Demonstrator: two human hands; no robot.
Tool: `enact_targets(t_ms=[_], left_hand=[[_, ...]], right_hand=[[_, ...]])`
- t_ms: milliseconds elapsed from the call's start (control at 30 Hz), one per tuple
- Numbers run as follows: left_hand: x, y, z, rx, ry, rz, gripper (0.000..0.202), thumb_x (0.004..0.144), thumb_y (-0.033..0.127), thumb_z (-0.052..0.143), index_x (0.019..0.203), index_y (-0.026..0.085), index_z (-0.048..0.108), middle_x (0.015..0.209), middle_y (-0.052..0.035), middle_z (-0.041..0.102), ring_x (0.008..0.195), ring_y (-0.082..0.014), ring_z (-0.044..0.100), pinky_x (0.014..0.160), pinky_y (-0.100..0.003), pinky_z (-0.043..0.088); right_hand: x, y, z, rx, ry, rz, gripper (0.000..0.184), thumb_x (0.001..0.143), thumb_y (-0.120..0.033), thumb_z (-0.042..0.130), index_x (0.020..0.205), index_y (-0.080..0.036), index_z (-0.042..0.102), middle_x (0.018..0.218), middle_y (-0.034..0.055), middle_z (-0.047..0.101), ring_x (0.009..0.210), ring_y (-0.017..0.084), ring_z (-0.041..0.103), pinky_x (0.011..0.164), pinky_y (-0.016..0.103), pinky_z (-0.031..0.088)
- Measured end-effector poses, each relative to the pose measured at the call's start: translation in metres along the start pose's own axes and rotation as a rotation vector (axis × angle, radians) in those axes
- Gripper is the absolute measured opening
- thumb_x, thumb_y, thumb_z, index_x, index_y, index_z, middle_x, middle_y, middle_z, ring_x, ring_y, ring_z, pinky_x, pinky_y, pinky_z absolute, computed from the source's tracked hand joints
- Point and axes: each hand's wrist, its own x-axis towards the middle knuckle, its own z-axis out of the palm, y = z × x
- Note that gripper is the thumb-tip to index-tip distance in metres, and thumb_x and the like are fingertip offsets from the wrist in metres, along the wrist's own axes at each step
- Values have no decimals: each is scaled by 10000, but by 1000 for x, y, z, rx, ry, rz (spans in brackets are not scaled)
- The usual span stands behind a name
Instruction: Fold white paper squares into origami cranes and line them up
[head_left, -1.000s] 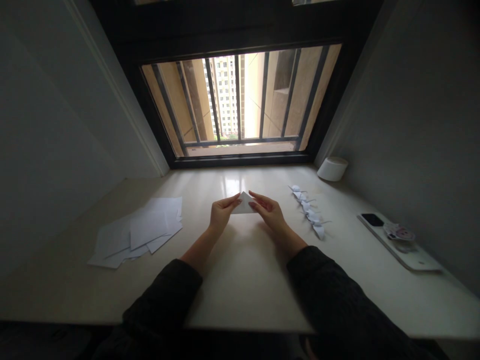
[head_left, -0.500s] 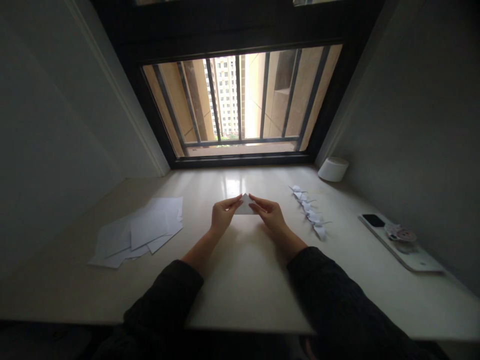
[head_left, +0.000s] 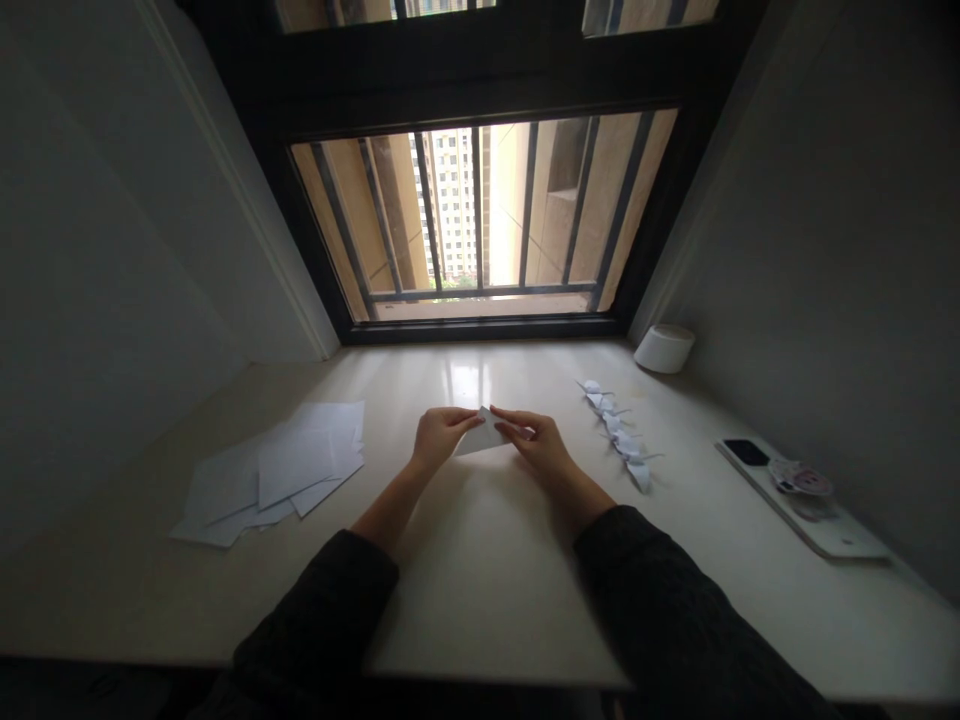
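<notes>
- The folded white paper (head_left: pixel 484 432) is at mid-scene, between the two hands; its peak points far, toward the window frame (head_left: pixel 480 331).
- Its long axis follows the near edge of the fold, running roughly left to right, with the left end slightly nearer.
- Whether it rests on the white surface (head_left: pixel 480 580) or is lifted off it, I cannot tell.
- That surface stretches from the paper to its own near edge, between the forearms; on the far side it runs to the window frame.
- Left, well apart from the paper, lies an overlapping pile of white sheets (head_left: pixel 296 467).
- Right, near the right hand, small folded paper pieces (head_left: pixel 621 440) form a row running far to near; beyond them lies a phone (head_left: pixel 844 536).
- A white rounded object (head_left: pixel 664 350) stands in the far right corner.
- The left hand (head_left: pixel 439 435) pinches the paper's left side, thumb and fingertips nearly together.
- The right hand (head_left: pixel 541 440) pinches its right side, fingers bent and partly closed.
</notes>
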Motion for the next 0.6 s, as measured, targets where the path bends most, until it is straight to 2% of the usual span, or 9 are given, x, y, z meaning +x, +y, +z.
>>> enact_targets(t_ms=[100,200,267,333,433,500,600], left_hand=[[0,1,1,-37,-6,-15,289,646,427,724,826,203,753,846,-80,731,806,-244,669,727,-323,481],[0,3,5,-177,58,-50,293,636,413,733,809,177,750,832,-90,730,758,-218,655,709,-312,467],[-1,6,10,-281,162,-100,296,620,402,744,796,164,743,817,-86,727,721,-192,638,677,-294,454],[-4,9,15,-336,230,-154,299,623,403,740,802,163,737,797,-75,723,699,-168,618,652,-275,435],[-9,13,25,-393,249,-164,294,628,406,736,798,166,730,780,-59,714,696,-150,600,656,-263,420],[-13,16,30,-430,248,-149,285,621,396,744,786,166,723,790,-57,712,718,-153,602,667,-263,420],[-18,20,36,-458,245,-147,278,610,390,750,763,159,715,787,-62,709,727,-159,602,674,-268,421]], right_hand=[[1,-2,-2,-101,36,-19,429,765,-398,635,1158,-225,633,1046,80,692,899,242,648,815,390,511],[3,-4,-2,-167,237,-81,805,674,-396,721,1383,-237,376,1182,108,601,877,212,614,798,382,510],[5,-4,2,-136,342,-71,938,605,-419,764,1404,-228,312,1240,132,534,892,209,589,753,363,518],[6,-4,7,-49,348,30,889,581,-451,770,1346,-212,384,1209,134,538,839,195,590,696,342,521],[6,-4,15,103,255,218,621,595,-503,740,1097,-170,589,1006,107,635,787,202,600,621,310,503],[5,-6,18,167,192,264,477,619,-511,717,933,-157,659,868,84,671,765,204,608,640,309,493],[3,-7,20,223,206,252,395,630,-489,719,844,-158,696,808,69,695,752,203,622,687,317,486]])
